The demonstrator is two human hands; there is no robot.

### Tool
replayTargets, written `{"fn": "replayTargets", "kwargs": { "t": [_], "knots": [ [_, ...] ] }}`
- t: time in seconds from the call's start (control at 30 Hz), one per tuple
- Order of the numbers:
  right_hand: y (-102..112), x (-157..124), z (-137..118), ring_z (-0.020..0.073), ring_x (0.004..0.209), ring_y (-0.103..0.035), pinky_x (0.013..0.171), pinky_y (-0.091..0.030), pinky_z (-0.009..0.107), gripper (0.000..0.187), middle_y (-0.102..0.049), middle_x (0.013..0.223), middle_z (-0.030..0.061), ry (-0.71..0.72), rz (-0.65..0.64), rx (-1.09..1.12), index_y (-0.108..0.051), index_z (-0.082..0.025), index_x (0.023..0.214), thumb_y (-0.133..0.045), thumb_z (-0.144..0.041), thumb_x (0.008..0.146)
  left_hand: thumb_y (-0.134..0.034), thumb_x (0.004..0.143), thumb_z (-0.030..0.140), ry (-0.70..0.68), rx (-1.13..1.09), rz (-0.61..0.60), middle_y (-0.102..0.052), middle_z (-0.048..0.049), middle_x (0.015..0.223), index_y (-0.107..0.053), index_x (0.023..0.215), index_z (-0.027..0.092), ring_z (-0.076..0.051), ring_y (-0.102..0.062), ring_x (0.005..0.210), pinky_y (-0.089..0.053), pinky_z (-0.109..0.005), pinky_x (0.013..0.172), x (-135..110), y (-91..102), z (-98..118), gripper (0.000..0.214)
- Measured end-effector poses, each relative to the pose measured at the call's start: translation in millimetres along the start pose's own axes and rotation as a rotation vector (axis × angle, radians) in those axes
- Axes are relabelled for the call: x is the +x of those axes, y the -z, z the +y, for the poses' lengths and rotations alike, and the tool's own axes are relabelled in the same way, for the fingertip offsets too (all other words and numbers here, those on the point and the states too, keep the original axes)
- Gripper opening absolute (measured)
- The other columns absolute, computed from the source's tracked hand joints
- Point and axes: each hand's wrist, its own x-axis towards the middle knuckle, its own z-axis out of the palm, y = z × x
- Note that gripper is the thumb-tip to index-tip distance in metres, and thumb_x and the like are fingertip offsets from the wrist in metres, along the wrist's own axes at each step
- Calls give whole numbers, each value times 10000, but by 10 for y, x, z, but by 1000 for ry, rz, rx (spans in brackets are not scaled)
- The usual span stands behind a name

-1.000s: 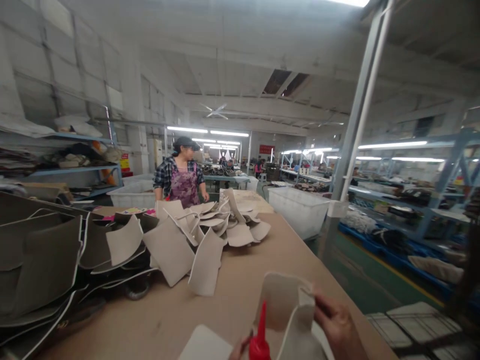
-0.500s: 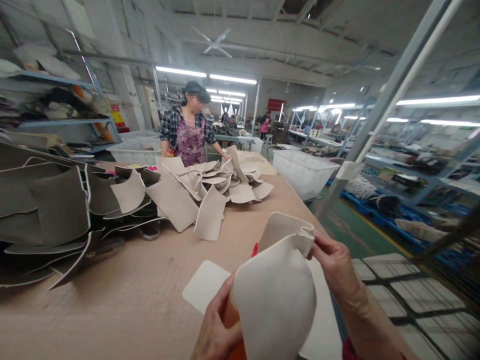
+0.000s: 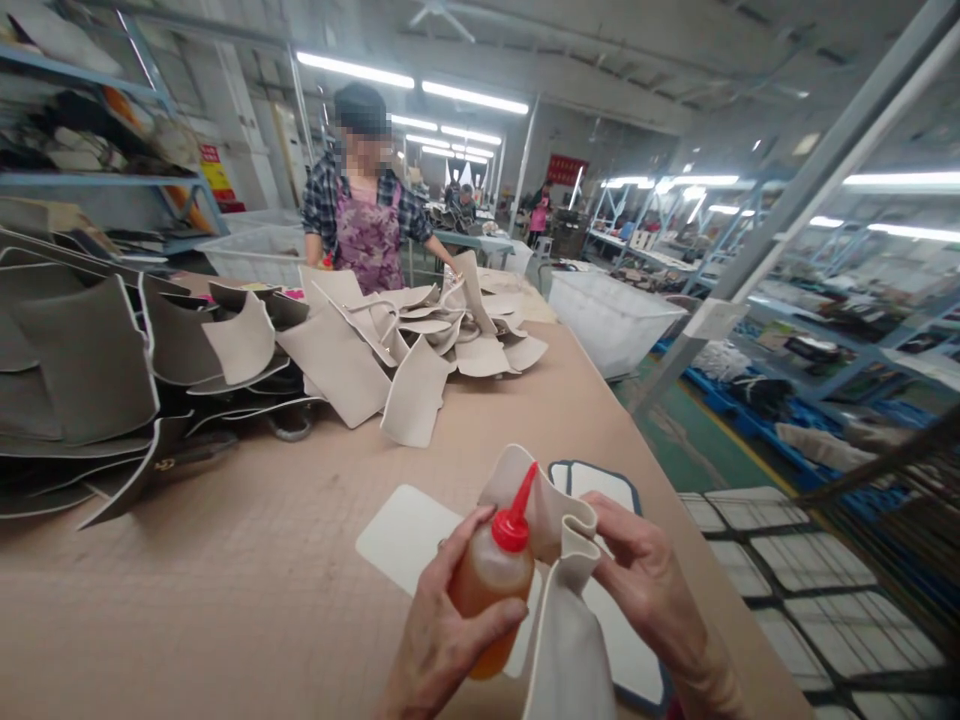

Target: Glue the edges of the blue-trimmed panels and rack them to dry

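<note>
My left hand (image 3: 442, 610) is wrapped round a glue bottle (image 3: 491, 575) with amber liquid inside and a red pointed nozzle, which tilts up to the right. In my right hand (image 3: 649, 570), thumb and fingers pinch the folded edge of a pale grey leather piece (image 3: 574, 630). That piece bends in a loop at the pinch, and its lower part hangs close to the bottle. Under my hands lie a flat cream panel (image 3: 409, 535) and, further right, white panels with dark blue edges (image 3: 604, 485).
A heap of beige leather pieces (image 3: 341, 365) and a stack of dark grey ones (image 3: 82, 350) cover the far and left table (image 3: 247, 600). Across it stands a co-worker (image 3: 367, 225). A white bin (image 3: 611, 315), metal post (image 3: 720, 310) and panel rack (image 3: 817, 590) are to the right.
The leather piece has swung aside and lower in my right hand, so the bottle in my left hand shows fully. The view has tipped down, and the blue-edged panels have come into sight.
</note>
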Motion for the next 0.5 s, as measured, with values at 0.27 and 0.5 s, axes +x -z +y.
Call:
{"fn": "replayTargets", "kwargs": {
  "t": [0.27, 0.5],
  "knots": [
    [-125, -34, -61, 151, 781, -579, 662, -450, 212, 189, -622, 955, 38, 64, 117, -89, -714, -234, 930, -607, -154, 797, -783, 640, 310, -198, 143, 53, -615, -105, 1233, -562, 1243, 207, -284, -568, 1132, -442, -391, 991, 24, -54, -52, 650],
    [-47, -102, -10, 138, 726, -550, 619, -433, 199, 142, -614, 805, 3, 33, 296, -103, -703, -219, 853, -582, -152, 820, -803, 591, 364, -134, 20, 32, -577, -94, 1305, -547, 1267, 212, -314, -503, 1216, -400, -417, 1036, 20, 13, -72, 739]
  ]
}}
